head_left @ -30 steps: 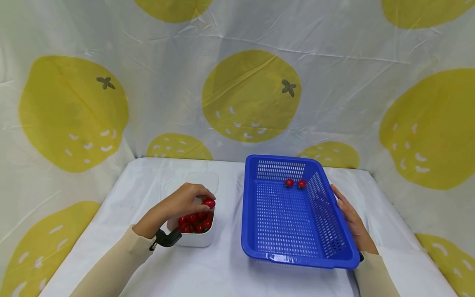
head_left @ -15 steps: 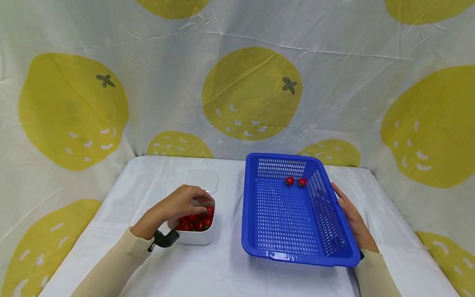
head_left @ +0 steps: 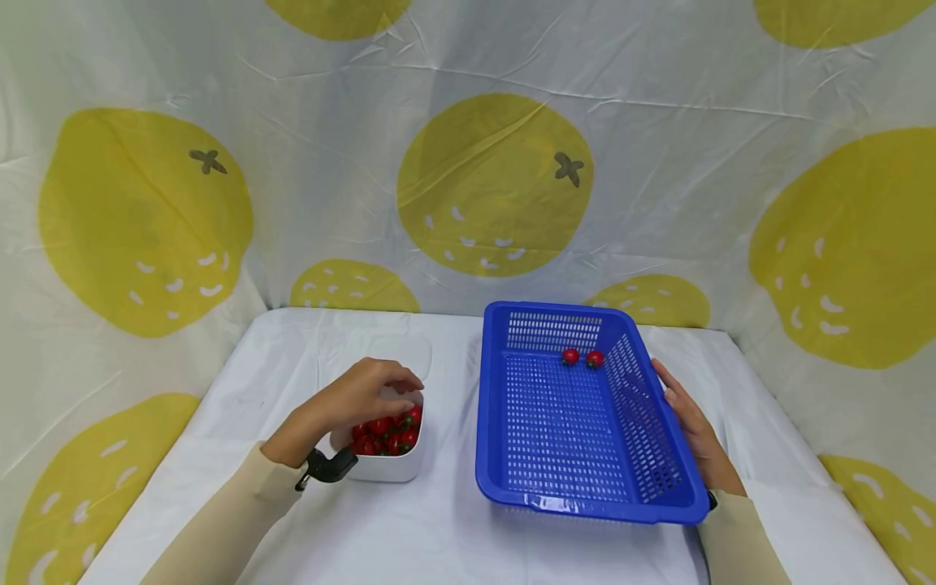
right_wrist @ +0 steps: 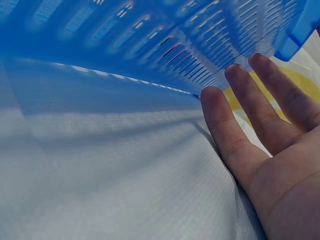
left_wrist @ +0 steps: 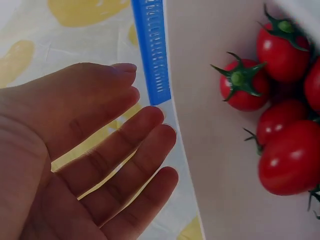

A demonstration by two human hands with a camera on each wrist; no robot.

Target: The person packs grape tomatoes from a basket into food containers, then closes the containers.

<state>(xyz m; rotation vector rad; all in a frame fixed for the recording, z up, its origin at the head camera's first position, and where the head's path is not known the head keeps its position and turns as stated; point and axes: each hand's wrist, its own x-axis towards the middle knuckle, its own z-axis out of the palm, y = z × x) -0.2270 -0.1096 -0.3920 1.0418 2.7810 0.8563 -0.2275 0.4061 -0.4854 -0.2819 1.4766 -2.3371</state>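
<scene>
My left hand (head_left: 369, 394) hovers over a white square container (head_left: 387, 469) holding several cherry tomatoes (head_left: 380, 445). Its fingers are loosely bent with nothing between them; in the left wrist view the palm (left_wrist: 65, 200) and fingertips show bare beside the container wall. Red tomatoes with green stems (left_wrist: 245, 85) lie inside. To the right stands a blue perforated plastic basket (head_left: 556, 455), with two cherry tomatoes (head_left: 570, 356) near its far right corner. My right hand (head_left: 693, 426) stays along the basket's right side, fingers extended; the right wrist view shows straight fingers (right_wrist: 217, 107) close to the slotted wall.
A clear lid (head_left: 409, 349) lies on the white tablecloth (head_left: 453, 552) behind the container. Behind the table hangs a white curtain (head_left: 329, 187) printed with yellow fruit. A strip of tablecloth separates container and basket.
One second ago my left hand pinched a cherry tomato above the container; it has let go and risen slightly from the tomatoes. My right hand and the basket stay in place.
</scene>
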